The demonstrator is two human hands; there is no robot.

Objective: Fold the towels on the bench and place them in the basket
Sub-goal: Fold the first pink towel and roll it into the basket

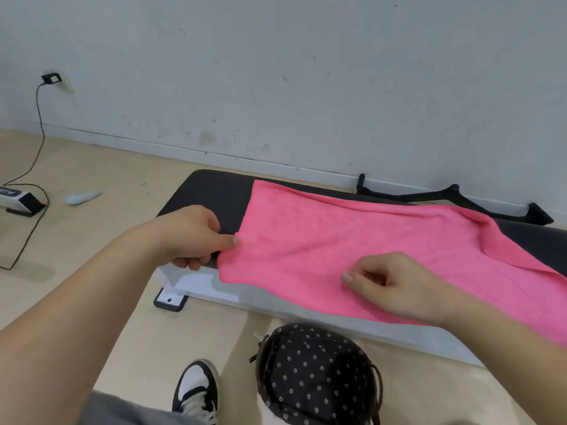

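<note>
While the long black tabletop (pixel 214 194) stands near the wall, a big pink towel (pixel 322 240) lies spread over it, with its near edge hanging over the side. A round dark basket (pixel 306 363) with little flowers sits on the floor just in front. The left hand (pixel 196 237) pinches the towel's left edge. The right hand (pixel 395 283) sits on the towel with curled fingers; I cannot tell if it holds the cloth.
</note>
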